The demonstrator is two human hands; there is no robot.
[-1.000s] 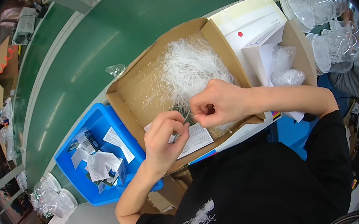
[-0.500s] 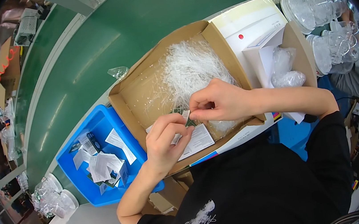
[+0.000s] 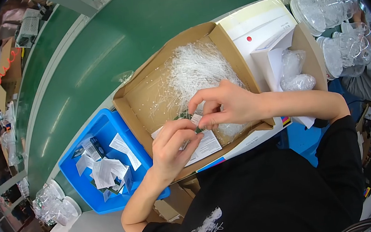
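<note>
My left hand point(image 3: 170, 146) is closed on a small folded printed card point(image 3: 196, 119), white with a dark green part, over the near side of an open cardboard box point(image 3: 147, 103). From the right, my right hand point(image 3: 227, 106) bends its index finger and thumb round the same card's upper edge. Any thin strand between the fingertips is too small to make out. Beneath my hands lie more white printed cards point(image 3: 206, 146), partly hidden by my left hand. Beyond them in the box spreads a heap of thin clear plastic strands point(image 3: 201, 67).
Left of the box stands a blue plastic bin point(image 3: 84, 193) with folded printed cards inside. On the right, a white carton point(image 3: 255, 26) adjoins a compartment with clear plastic bags point(image 3: 297, 74). Clear plastic jars point(image 3: 320, 9) stand at far right on the green table point(image 3: 145, 16).
My right index finger has lifted and moved left, and its thumb has come nearer my left fingertips. The card between my hands has shifted slightly.
</note>
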